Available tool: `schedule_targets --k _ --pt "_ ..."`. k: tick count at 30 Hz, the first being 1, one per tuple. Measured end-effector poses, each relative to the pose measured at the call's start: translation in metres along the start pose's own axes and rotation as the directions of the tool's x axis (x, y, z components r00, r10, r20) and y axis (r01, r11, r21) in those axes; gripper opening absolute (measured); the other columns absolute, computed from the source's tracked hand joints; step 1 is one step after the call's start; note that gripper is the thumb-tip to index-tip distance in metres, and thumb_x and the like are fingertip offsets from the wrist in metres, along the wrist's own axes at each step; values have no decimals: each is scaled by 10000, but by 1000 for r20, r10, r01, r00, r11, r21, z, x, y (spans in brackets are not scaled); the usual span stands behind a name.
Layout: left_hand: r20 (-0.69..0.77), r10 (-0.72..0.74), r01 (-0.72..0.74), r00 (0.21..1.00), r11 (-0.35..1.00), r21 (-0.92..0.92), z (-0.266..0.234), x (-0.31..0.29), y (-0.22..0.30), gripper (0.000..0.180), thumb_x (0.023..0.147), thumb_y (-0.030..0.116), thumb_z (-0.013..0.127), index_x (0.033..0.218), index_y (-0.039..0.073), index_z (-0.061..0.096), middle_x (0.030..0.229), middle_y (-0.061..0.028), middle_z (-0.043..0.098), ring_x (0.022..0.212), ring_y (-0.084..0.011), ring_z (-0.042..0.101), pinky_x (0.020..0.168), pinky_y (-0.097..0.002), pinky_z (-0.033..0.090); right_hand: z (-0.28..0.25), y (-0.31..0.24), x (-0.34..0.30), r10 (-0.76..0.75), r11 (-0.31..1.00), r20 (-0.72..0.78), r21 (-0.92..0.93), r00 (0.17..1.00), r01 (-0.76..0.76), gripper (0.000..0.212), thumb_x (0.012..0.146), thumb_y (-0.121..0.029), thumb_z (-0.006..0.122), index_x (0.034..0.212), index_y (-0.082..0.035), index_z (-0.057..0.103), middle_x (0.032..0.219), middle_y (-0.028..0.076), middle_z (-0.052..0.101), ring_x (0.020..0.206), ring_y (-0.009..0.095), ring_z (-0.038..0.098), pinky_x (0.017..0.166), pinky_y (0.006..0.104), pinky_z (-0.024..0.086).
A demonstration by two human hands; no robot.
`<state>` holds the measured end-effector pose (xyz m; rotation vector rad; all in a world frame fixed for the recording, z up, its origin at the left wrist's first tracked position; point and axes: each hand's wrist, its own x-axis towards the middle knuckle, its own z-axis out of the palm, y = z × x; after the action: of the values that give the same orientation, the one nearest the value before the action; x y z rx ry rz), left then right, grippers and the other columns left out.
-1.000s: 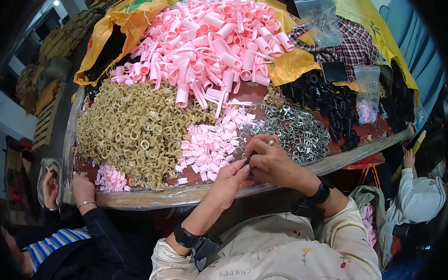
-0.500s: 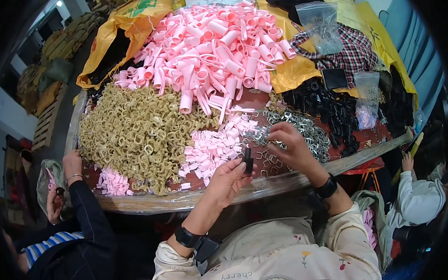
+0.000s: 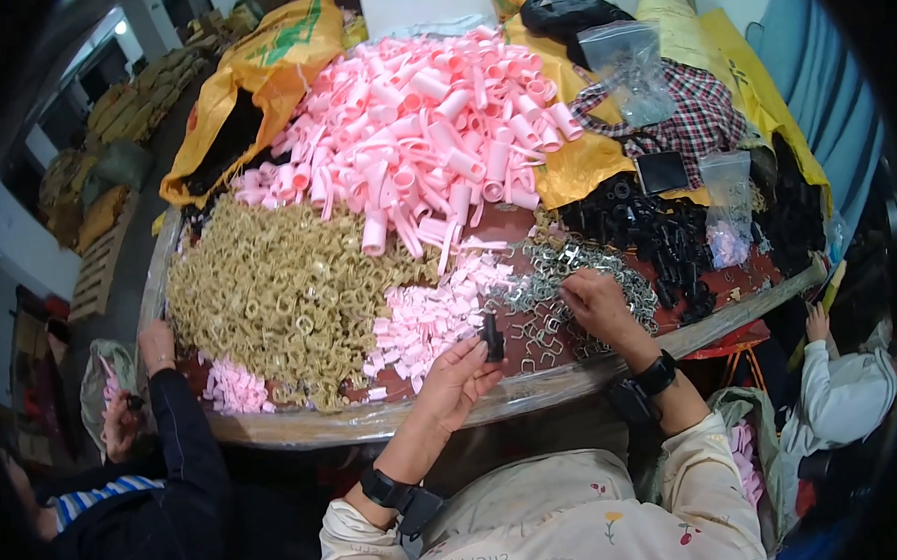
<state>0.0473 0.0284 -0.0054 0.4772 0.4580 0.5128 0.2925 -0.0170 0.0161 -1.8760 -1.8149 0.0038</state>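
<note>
Between the thumb and fingers of my left hand is a small black plastic part, narrow at the top, held upright over the table's near edge. My right hand hovers at a heap of silver U-shaped metal clips. Its fingers are curled together, and whatever is in them is hidden. Small pale pink plastic pieces lie just beyond my left hand. Past my right hand is a pile of black plastic parts.
Pink tubes with straps and beige ring-like pieces are heaped on the table. A wrapped rim edges it. A co-worker's hand rests at the left corner; another person is at right. Clear plastic bags lie behind.
My right hand has dropped slightly and moved right over the metal clips, its fingers now curled in. My left hand still holds the black part, a little lower in view.
</note>
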Motion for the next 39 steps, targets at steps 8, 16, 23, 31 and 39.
schedule_targets --k 8,16,23,31,39 --pt "-38 46 -46 998 999 6 5 0 2 188 846 128 497 999 19 504 947 -82 581 867 -165 568 784 -290 465 12 -13 -1 43 718 192 676 980 -164 176 805 -156 527 708 -11 552 550 9 453 519 86 418 473 269 341" --pt "12 157 -157 987 988 -3 16 9 1 253 833 162 521 1011 -14 483 966 -142 571 912 -223 562 840 -342 451 9 -45 -7 -86 410 495 808 865 -422 198 856 -178 485 765 -19 559 606 -63 446 558 13 386 484 182 308" --pt "128 122 -118 984 992 -36 12 7 6 250 850 136 489 1055 -6 477 991 -111 568 910 -187 564 826 -319 456 4 -47 -2 -164 315 627 765 762 -562 206 839 -202 491 748 -30 560 605 -62 449 543 13 370 467 175 300" --pt "218 75 -75 973 997 -12 9 8 9 240 847 113 486 1048 -19 479 984 -128 570 913 -219 569 838 -338 457 18 -45 -10 -196 -59 720 669 666 -741 184 829 -200 495 706 -70 539 612 -66 432 530 17 371 470 162 303" --pt "85 122 -116 989 990 -74 7 3 7 222 848 106 482 1026 -25 496 960 -133 578 907 -237 572 827 -344 466 3 -66 -17 -36 557 221 814 975 -164 103 791 -143 553 781 -42 534 688 11 507 566 85 475 500 214 378"
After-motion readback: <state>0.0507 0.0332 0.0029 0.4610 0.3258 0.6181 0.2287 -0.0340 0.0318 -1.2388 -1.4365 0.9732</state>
